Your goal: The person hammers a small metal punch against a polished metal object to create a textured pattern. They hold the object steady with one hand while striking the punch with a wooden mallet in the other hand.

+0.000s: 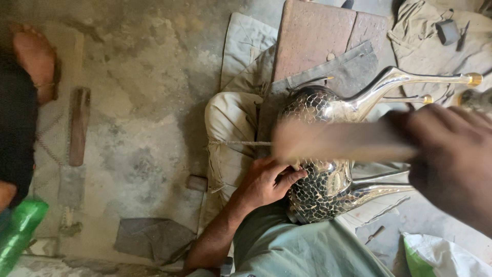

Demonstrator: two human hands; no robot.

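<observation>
A shiny silver metal animal figure with a hammered, scale-like dark pattern on its round body (320, 154) lies on its side on the person's lap, over a beige cloth cushion (228, 128) on the gritty concrete floor (148, 102). Its body runs roughly from the top of the view down toward the person, and its slender polished limbs stretch out to the right, two at the upper end tipped with brass-coloured caps and two at the lower end.

One left hand (266, 182) rests against the figure's lower left flank, fingers curled together and pressed on the metal. One right hand (451, 159) is large and blurred at the right edge, fingers closed around a pale wooden-looking tool (338, 141) that lies across the body pointing left; the blur hides what kind of tool it is.

One reddish-brown flat slab (312, 38) lies beyond the figure. One green plastic bottle (18, 231) shows at the lower left, and another person's bare foot (33, 56) at the upper left.
</observation>
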